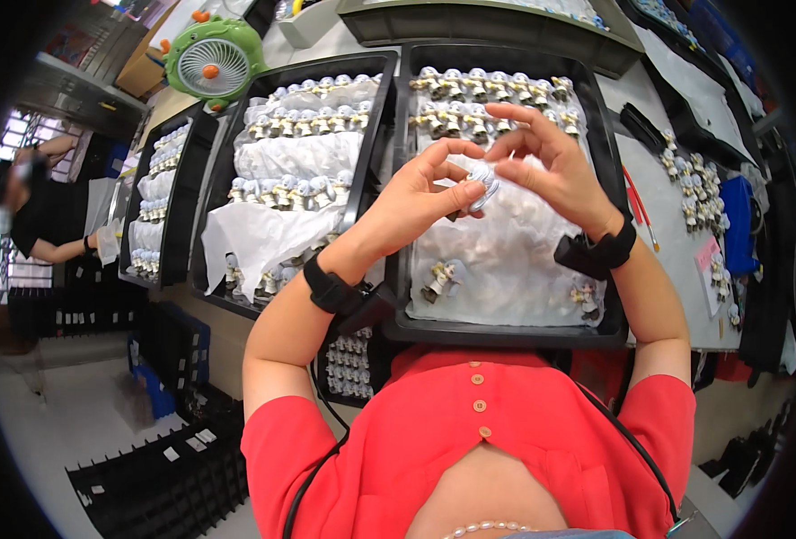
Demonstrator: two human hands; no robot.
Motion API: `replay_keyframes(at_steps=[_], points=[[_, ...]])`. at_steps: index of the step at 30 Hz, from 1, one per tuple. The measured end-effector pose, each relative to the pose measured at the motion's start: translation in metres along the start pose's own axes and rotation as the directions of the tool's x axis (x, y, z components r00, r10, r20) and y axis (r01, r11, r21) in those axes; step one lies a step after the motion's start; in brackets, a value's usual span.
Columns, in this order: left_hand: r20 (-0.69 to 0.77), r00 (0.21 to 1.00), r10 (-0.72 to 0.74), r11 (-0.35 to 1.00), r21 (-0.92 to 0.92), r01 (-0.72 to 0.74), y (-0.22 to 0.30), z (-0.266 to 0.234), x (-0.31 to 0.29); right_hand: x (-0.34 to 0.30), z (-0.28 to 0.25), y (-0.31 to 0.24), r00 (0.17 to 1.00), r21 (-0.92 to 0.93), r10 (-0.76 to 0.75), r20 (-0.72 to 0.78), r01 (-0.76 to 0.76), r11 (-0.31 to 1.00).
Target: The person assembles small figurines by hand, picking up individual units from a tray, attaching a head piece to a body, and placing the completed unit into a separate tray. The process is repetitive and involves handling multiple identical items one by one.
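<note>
Above the middle of a black tray [506, 334], my left hand [420, 196] pinches a small figurine [482, 186] with pale blue hair between thumb and fingers. Its lower part is mostly hidden by my fingers. Close by on its right is my right hand [551, 171], fingers curved and apart; I cannot tell whether its thumb touches the figurine. Below my hands, white wrapping sheet [506, 242] covers most of the tray. One figurine [443, 280] lies on it at the near left, another [585, 298] at the near right. Rows of figurines [477, 85] fill the far end.
To the left stands a second black tray [359, 202] with figurine rows between white sheets, then a third tray [182, 207]. A green fan [214, 63] sits behind. Loose figurines [699, 184], red brushes [642, 211] and a blue box [738, 225] lie right. Another person [52, 207] is at far left.
</note>
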State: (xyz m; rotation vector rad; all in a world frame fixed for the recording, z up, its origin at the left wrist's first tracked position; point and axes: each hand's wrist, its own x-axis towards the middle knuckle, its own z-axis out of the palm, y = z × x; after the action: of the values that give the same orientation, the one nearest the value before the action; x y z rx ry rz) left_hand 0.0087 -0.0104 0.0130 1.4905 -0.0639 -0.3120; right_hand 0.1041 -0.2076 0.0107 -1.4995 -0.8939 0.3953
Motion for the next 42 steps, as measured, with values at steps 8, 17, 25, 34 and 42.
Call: replay_keyframes(at_steps=[8, 17, 25, 34, 42], points=[[0.338, 0.941, -0.019, 0.597, 0.758, -0.261, -0.011, 0.037, -0.014, -0.028, -0.040, -0.042, 0.824, -0.710, 0.410, 0.390, -0.014, 0.704], [0.546, 0.810, -0.214, 0.291, 0.827, -0.481, -0.045, 0.046, 0.001, -0.096, -0.040, -0.014, 0.611, -0.895, 0.668, 0.424, 0.172, 0.411], [0.362, 0.912, -0.195, 0.408, 0.875, -0.260, -0.017, 0.035, 0.000, -0.048, -0.030, -0.060, 0.576, -0.854, 0.674, 0.463, 0.088, 0.512], [0.210, 0.976, 0.062, 0.988, -0.149, -0.030, 0.002, 0.022, -0.006, 0.006, 0.020, -0.088, 0.986, -0.644, -0.072, 0.152, 0.154, 0.749], [0.012, 0.999, 0.032, 0.868, -0.496, -0.021, -0.015, 0.009, -0.012, 0.011, 0.042, -0.018, 0.990, -0.360, -0.107, 0.092, 0.133, 0.923]])
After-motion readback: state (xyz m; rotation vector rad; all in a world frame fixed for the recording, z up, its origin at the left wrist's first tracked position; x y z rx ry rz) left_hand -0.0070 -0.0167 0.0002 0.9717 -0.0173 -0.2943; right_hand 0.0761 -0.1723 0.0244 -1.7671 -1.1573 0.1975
